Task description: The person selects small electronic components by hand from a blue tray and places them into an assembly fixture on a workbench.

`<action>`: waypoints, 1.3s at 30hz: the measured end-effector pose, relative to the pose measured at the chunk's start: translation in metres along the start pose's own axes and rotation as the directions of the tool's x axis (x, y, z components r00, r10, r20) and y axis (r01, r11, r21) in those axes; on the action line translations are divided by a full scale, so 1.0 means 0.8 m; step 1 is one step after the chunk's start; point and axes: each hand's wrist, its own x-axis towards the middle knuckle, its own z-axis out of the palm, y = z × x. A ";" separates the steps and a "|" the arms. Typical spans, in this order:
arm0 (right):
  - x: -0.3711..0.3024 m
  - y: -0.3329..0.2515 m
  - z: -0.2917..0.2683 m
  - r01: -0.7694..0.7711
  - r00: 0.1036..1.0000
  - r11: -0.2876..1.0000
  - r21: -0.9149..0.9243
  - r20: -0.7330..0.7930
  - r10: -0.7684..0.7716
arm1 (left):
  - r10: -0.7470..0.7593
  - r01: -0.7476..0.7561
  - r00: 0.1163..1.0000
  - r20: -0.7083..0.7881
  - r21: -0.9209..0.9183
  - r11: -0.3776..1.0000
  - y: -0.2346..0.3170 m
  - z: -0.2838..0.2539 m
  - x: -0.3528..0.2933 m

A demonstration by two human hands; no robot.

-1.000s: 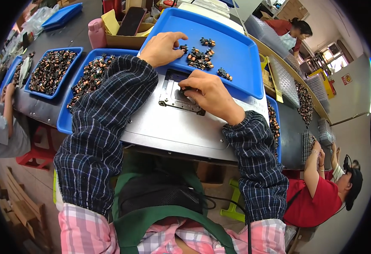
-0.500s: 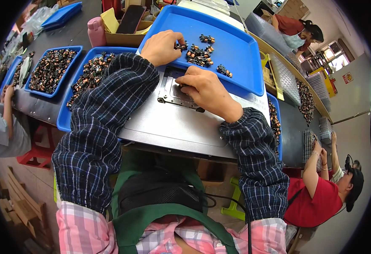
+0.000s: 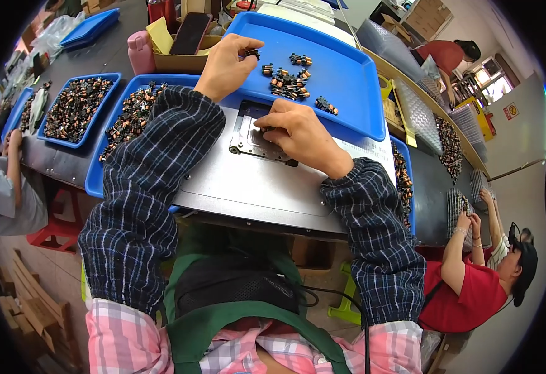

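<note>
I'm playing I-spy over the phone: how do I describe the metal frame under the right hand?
Find the big blue tray at the top middle. Just below it, on the silvery work surface, lies a small metal frame, partly covered by the right hand. It is silver and black, while the nearby trays are blue.

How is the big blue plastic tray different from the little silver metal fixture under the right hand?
The blue tray is bigger than the metal fixture. The tray is blue, the fixture silver and dark. The tray holds loose black-and-copper parts; the right hand partly hides the fixture. Both look rectangular.
</note>
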 end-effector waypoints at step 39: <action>-0.003 0.008 -0.008 0.023 0.999 1.000 -0.013 0.028 -0.023 | -0.200 0.278 0.932 0.301 -0.242 0.930 0.057 -0.029 -0.068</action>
